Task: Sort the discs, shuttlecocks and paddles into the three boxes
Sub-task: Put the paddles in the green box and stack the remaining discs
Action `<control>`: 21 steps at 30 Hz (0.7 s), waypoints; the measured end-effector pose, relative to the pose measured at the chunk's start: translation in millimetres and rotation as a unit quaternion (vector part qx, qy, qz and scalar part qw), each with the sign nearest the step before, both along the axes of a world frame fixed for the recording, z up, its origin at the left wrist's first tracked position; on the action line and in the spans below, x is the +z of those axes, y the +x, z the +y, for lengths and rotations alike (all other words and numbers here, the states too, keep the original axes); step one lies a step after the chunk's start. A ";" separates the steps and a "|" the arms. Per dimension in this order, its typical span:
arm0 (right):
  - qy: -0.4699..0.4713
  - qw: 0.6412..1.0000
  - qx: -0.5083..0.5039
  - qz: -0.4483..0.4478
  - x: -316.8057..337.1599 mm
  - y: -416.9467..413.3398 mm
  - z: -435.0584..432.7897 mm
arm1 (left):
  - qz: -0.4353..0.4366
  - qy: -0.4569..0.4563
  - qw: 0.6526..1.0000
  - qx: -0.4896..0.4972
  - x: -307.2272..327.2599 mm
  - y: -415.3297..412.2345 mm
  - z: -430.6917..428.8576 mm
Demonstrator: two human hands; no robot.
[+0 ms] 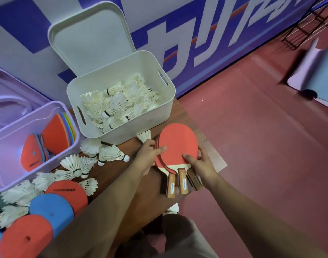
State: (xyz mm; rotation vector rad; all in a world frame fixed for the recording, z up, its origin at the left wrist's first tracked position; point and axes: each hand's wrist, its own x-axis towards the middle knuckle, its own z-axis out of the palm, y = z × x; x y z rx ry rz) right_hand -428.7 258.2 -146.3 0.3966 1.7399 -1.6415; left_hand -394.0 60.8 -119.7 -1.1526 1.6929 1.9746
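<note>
Head view: a stack of red-faced paddles (178, 144) is held between both hands at centre right of the frame, over the right end of the brown counter (146, 189). The left hand (150, 157) is curled round the left edge of the stack, with its thumb laid across the red face. The right hand (202, 164) is closed on the lower right edge, thumb on top. Three wooden handles are fanned out towards the bottom of the frame.

Just above the left hand a single shuttlecock (144, 136) is seen; whether it is gripped cannot be told. Above it, at upper centre, a white box (73, 101) is filled with shuttlecocks, and its lid (90, 34) is propped upright behind it. At far left a purple box (3, 164) is loaded with coloured discs. Loose shuttlecocks (107, 155) and red and blue discs (66, 192) are scattered on the counter at lower left.
</note>
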 end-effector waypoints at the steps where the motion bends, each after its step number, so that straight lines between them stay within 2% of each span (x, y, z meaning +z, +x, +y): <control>1: -0.011 1.000 0.004 0.008 6.3 2.4 -2.8 | 0.012 0.006 1.000 0.011 7.6 5.0 -3.3; 5: -0.090 0.995 0.003 0.032 42.9 8.9 -23.6 | 0.066 0.014 0.996 0.052 45.0 24.0 -17.1; 10: -0.082 0.979 0.066 0.175 96.3 12.2 -70.2 | 0.186 0.045 0.969 0.157 101.0 48.0 -43.8; 14: -0.094 0.955 0.147 0.239 140.1 21.4 -126.4 | 0.222 -0.027 0.945 0.239 141.2 63.8 -75.7; 17: -0.093 0.926 0.213 0.299 166.5 40.8 -172.0 | 0.264 -0.077 0.908 0.316 167.7 91.1 -104.1; 21: -0.106 0.899 0.266 0.330 196.7 73.0 -231.4 | 0.321 -0.062 0.856 0.400 190.7 147.1 -153.1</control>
